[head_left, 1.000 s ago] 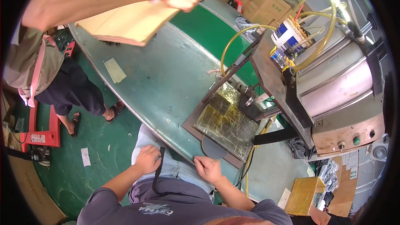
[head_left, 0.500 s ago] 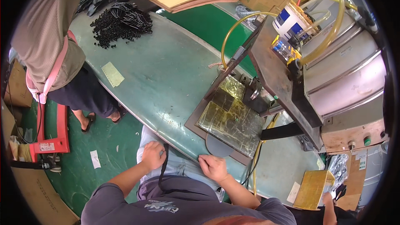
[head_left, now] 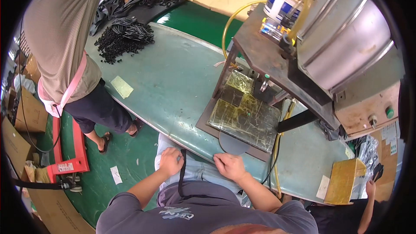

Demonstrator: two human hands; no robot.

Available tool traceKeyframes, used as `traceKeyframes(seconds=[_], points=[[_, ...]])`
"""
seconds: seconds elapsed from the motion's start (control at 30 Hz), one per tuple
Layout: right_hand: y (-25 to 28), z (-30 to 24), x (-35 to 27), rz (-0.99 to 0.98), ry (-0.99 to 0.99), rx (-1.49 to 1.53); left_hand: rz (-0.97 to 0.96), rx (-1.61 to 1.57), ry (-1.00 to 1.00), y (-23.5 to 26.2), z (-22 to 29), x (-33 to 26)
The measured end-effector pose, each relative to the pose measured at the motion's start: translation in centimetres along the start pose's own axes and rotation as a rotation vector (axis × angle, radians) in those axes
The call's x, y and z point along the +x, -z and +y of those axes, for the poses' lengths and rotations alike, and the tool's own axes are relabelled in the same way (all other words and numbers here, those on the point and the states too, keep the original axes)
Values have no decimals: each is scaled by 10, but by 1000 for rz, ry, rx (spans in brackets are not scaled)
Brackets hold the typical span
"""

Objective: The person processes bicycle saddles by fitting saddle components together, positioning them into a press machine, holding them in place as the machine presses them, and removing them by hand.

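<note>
My left hand [head_left: 172, 160] rests curled on my lap at the near edge of the green table [head_left: 169, 91]. Beside its fingertips hangs a black strap [head_left: 182, 175], and no grip on it shows. On the table's front edge lies my right hand [head_left: 229, 165], its fingers folded into a loose fist with nothing visible in it. Just beyond that hand is a press with a flat plate [head_left: 242, 123] covered in yellowish film. A grey rounded tab [head_left: 233, 144] sticks out under the plate's near side, close to my right knuckles.
The press's metal frame [head_left: 271, 45] and grey cylinder [head_left: 346, 34] rise at right, with yellow hoses. A heap of black parts [head_left: 123, 39] lies at the far left. One person [head_left: 65, 39] stands left; another's hand [head_left: 370, 188] is at lower right, near a yellow box [head_left: 342, 182].
The view has shifted, while my hands keep their pose. The large cardboard at the top has moved, and the hand on it has left view. The lower-right person's hand is raised with something black.
</note>
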State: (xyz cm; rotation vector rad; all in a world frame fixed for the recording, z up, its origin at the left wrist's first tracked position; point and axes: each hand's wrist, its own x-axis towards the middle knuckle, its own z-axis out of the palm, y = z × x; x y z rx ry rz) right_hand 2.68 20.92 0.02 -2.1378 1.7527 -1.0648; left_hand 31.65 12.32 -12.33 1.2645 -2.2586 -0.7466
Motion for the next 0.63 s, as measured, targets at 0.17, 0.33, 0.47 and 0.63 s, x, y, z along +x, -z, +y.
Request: traceKeyframes(seconds=[0.17,0.33,0.47,0.63], points=[[2,1,-3,-33,-1,-11,-22,22,13,-4,-2,0],[-3,0,-4,-15,4,1,-28,29,49,1,0,-8],[-4,-4,-8,-1,1,-7,-17,26,13,1,-2,-11],[-6,10,-25,-14,-46,-29,-81,13,-238,-44,10,41]])
